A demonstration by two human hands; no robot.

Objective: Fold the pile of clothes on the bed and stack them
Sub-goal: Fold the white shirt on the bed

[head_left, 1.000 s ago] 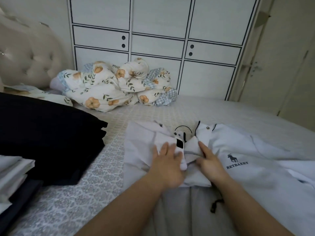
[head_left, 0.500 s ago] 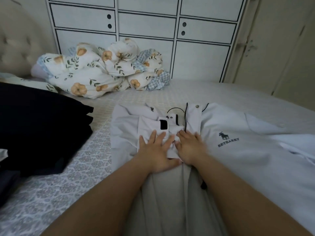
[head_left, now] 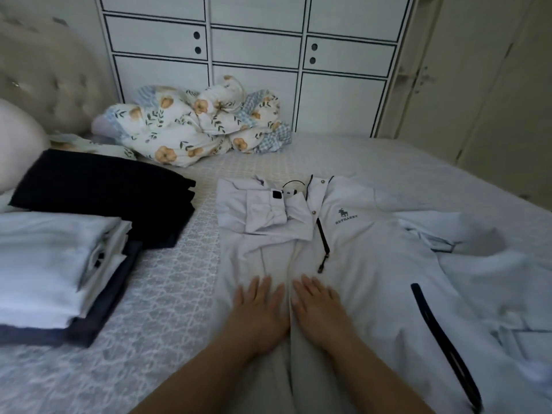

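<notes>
Low in frame centre, you are pressing your left hand and right hand flat, fingers straight, side by side on the white jacket lying across the bed; folded stacks are sitting at left.

A white zip jacket lies spread flat on the bed, its left side folded inward. At nine o'clock, folded white clothes and dark clothes sit stacked.
</notes>
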